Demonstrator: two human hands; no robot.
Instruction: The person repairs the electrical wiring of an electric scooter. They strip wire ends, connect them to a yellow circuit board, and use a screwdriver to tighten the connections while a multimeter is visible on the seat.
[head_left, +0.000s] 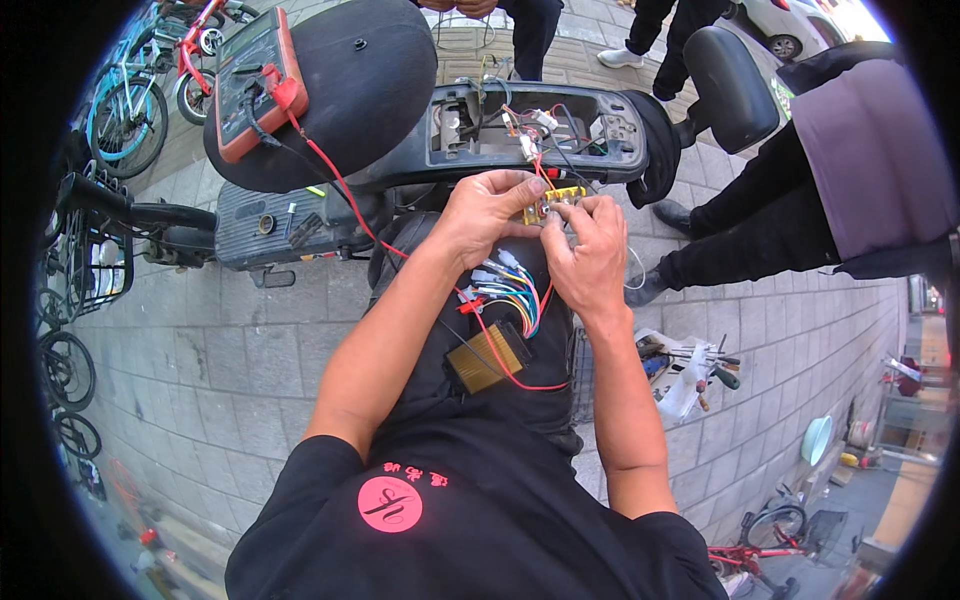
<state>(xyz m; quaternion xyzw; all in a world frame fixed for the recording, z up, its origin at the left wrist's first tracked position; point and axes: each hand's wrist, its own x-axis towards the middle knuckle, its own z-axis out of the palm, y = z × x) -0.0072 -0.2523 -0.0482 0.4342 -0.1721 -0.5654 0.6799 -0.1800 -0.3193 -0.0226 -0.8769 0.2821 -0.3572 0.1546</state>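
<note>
Both of my hands meet in front of the opened seat bay of an electric scooter. A small yellow block (566, 195) with metal fittings, which looks like a terminal block, is pinched by my left hand (487, 212) on its left side. My right hand (586, 246) has its thumb and fingers closed on the block's near right edge. Red and black wires run up from it to white connectors (528, 147) in the bay (465, 160). On my lap lies a gold finned controller box (487, 358) with a bundle of coloured wires (518, 296) and white plugs.
A red-cased multimeter (258, 85) rests on the raised black seat (370, 85), its red lead (348, 190) trailing to my lap. Small parts lie on the footboard (262, 235). Tools (700, 370) stand right of me. People in dark trousers (745, 205) stand close by.
</note>
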